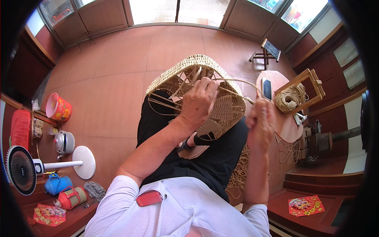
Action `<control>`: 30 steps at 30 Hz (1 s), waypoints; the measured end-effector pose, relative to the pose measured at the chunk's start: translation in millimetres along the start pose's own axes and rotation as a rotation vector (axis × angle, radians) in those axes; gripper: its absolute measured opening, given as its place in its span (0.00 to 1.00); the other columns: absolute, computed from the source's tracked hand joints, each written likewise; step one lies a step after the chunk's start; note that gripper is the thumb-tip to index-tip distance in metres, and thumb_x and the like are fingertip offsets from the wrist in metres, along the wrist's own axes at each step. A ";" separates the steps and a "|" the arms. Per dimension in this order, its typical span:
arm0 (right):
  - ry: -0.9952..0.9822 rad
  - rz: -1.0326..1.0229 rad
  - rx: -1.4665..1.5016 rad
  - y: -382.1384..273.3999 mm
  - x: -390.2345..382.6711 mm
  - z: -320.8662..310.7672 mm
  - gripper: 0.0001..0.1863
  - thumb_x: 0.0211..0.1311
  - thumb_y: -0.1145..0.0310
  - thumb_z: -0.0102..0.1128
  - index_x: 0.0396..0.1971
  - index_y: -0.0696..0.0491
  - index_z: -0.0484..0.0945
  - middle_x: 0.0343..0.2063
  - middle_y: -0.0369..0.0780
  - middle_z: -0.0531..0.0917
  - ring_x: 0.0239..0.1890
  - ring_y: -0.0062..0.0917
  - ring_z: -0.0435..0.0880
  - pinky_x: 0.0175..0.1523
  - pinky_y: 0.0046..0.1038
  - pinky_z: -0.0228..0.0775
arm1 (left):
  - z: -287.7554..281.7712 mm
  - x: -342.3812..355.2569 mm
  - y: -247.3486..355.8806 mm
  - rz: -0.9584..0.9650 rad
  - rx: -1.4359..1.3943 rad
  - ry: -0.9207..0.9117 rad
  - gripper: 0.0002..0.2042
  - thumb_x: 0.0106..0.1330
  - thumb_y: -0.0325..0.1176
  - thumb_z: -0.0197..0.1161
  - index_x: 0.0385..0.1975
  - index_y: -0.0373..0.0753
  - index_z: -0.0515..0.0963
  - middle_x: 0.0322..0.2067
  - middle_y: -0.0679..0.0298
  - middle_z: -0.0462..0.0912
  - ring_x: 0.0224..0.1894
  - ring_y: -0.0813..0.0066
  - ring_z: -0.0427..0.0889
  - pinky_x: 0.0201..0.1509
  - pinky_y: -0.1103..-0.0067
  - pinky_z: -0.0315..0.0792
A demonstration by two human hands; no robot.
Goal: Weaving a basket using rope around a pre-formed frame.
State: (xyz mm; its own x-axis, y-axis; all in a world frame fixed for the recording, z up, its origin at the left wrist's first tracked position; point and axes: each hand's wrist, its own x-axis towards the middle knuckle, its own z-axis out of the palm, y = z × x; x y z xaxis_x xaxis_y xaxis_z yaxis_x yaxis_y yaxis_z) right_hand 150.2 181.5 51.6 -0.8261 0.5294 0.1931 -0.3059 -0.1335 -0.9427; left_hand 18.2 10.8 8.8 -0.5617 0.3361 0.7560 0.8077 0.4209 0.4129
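Note:
A pale woven cord basket (226, 114) with open spokes and loose strands rests tilted across the person's dark-trousered knees. My left hand (199, 102) is closed on strands inside the basket's upper middle, its fingertips partly hidden. Cord (240, 79) runs rightward from there to my right hand (261, 118), which is raised just right of the basket, blurred, with fingers curled around the cord.
At right, a pink board (288, 132) holds a phone (266, 88) and a wooden reel of cord (290, 98); a folding stool (264, 55) stands beyond. Loose cord (242, 173) lies beside the right leg. At left are a fan (21, 170), bucket (58, 107), kettle (65, 142) and flasks (71, 197).

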 end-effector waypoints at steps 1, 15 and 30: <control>0.023 -0.034 -0.004 -16.3 -1.2 -10.6 0.12 0.87 0.57 0.62 0.54 0.51 0.80 0.32 0.30 0.78 0.26 0.07 0.70 0.26 0.13 0.61 | 3.8 -0.5 -0.8 0.007 -0.006 0.013 0.12 0.71 0.28 0.72 0.52 0.39 0.82 0.42 0.60 0.81 0.43 0.57 0.89 0.45 0.64 0.85; -0.326 -0.360 0.680 -137.0 -9.1 -73.6 0.13 0.90 0.61 0.53 0.50 0.57 0.75 0.20 0.29 0.71 0.21 0.14 0.66 0.28 0.22 0.62 | 9.7 -3.7 -4.1 -0.332 -0.399 0.132 0.04 0.73 0.23 0.72 0.41 0.36 0.84 0.36 0.58 0.81 0.34 0.58 0.87 0.39 0.68 0.80; -0.228 0.217 -0.531 -2.0 3.2 7.2 0.20 0.82 0.68 0.65 0.65 0.62 0.83 0.32 0.29 0.85 0.29 0.09 0.78 0.33 0.17 0.69 | 11.1 18.0 -12.7 -0.368 -0.106 -0.025 0.07 0.76 0.35 0.67 0.37 0.39 0.82 0.34 0.56 0.87 0.38 0.50 0.90 0.42 0.59 0.83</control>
State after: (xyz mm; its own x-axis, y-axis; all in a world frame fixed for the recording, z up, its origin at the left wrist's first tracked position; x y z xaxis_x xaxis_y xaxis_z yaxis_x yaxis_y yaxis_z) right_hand 144.8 177.5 56.1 -0.9415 0.3364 -0.0207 0.1099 0.2482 -0.9624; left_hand -4.1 20.9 11.4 -0.8205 0.1999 0.5355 0.5647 0.4286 0.7052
